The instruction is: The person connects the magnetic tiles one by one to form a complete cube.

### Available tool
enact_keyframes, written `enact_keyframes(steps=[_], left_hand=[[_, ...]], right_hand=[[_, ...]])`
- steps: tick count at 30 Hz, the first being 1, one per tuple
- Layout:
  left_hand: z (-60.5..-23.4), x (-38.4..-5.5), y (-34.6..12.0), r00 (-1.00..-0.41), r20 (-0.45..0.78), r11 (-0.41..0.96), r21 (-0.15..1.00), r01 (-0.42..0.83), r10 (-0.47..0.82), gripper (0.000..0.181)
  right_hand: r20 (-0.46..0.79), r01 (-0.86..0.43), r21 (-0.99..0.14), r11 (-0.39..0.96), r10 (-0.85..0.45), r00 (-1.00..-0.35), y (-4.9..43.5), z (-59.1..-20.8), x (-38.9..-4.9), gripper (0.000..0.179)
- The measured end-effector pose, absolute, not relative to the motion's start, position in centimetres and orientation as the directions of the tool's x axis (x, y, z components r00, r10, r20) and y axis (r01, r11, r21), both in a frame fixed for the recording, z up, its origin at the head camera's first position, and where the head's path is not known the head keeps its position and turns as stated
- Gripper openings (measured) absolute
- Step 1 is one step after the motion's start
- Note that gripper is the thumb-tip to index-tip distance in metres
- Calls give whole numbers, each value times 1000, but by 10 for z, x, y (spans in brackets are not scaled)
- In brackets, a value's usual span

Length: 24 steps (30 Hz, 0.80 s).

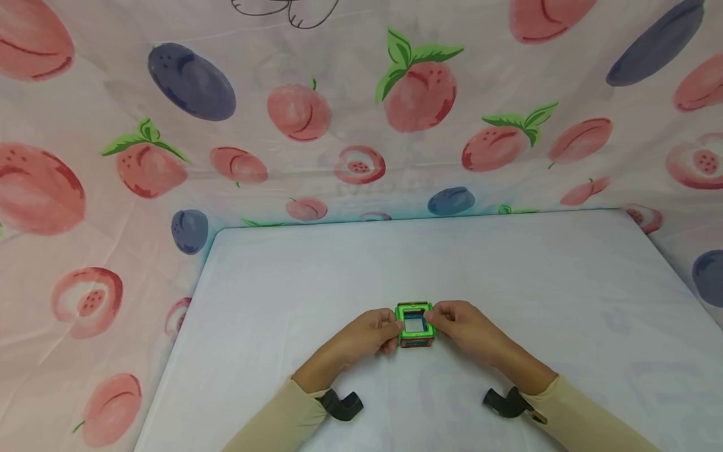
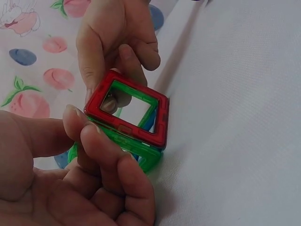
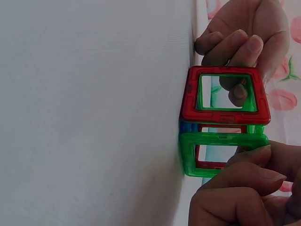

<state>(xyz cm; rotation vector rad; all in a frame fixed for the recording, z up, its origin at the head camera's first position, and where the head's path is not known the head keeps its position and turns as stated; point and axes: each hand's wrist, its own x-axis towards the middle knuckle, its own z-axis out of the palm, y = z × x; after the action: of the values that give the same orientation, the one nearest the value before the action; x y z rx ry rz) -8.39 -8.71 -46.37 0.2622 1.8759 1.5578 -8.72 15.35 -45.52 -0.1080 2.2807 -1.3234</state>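
Observation:
A small box built of see-through magnetic tiles (image 1: 417, 336) sits between my two hands over the white tabletop. Its top frame is green, and a red square tile (image 3: 225, 117) forms the side facing me. Another green tile (image 2: 149, 155) makes a side wall, with some blue showing at the bottom edge. My left hand (image 1: 369, 333) pinches the left side, thumb on the top frame and fingers along the wall. From the right, my right hand (image 1: 462, 324) grips the opposite side, its thumb at the top frame's inner edge. Both hands partly cover the side walls.
The white table (image 1: 310, 263) spreads around the hands. Behind it and at its sides hangs a fruit-printed cloth (image 1: 350, 113). A black curved piece (image 1: 341, 405) sits at the left cuff, and a similar black piece (image 1: 506, 402) at the right cuff.

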Motion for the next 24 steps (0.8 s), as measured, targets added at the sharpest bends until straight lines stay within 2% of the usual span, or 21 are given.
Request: enact_keyframes(steps=[24], left_hand=[[-463,-83,-82,-779,-363,278,927,-250,511,28]], right_hand=[[-346,68,-809,583,-380,-858,159,-452,-87,28]])
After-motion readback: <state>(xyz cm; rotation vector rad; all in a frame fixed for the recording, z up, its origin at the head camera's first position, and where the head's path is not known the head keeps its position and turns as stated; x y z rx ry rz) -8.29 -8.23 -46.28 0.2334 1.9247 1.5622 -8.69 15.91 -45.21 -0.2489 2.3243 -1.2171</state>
